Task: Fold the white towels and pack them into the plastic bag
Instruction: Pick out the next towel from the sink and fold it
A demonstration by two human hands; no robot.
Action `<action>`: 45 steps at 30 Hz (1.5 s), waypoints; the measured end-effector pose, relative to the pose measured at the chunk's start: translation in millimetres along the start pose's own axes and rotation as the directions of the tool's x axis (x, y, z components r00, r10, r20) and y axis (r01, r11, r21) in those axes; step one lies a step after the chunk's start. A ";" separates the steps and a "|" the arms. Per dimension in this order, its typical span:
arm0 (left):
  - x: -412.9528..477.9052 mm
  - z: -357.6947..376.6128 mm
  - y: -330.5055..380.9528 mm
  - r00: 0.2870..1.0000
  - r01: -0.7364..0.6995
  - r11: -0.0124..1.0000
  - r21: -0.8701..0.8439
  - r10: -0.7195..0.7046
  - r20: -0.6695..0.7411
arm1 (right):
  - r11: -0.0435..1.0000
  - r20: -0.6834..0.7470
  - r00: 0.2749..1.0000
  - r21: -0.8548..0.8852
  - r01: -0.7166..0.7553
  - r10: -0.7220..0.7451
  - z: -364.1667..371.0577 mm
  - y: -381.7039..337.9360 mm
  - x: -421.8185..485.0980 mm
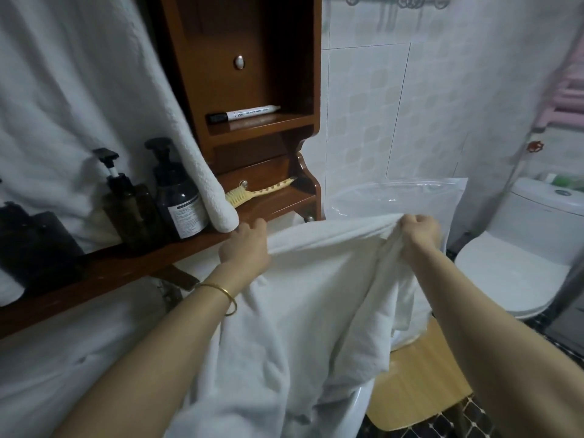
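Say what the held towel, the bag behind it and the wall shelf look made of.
The towel looks like soft matte cotton terry: it drapes in folds. The bag seems thin glossy clear plastic, showing glints. The shelf appears varnished reddish-brown wood, perhaps veneer.

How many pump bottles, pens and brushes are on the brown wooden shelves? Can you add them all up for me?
Pump bottles: 2, a brown one and a dark one with a label
Marker pen: 1
Brush: 1
Total: 4
The dark shape at the far left is too unclear to count.
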State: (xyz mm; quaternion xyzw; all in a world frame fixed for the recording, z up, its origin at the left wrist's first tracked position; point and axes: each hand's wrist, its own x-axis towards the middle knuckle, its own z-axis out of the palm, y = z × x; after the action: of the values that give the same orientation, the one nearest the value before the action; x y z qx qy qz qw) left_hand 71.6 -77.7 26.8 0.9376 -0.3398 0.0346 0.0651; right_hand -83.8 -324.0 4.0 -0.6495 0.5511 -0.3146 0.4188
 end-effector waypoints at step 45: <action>-12.5 -20.1 49.4 0.917 -0.170 0.602 -0.781 0.386 0.097 | 0.731 0.418 0.603 0.305 0.611 -0.679 41.6 -24.6 -86.8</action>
State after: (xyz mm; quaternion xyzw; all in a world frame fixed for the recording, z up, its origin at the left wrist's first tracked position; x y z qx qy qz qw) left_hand 29.9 -104.5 50.2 0.7541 -0.4710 -0.2220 0.4001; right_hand -53.3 -229.7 11.7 -0.8335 0.1278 -0.2990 0.4467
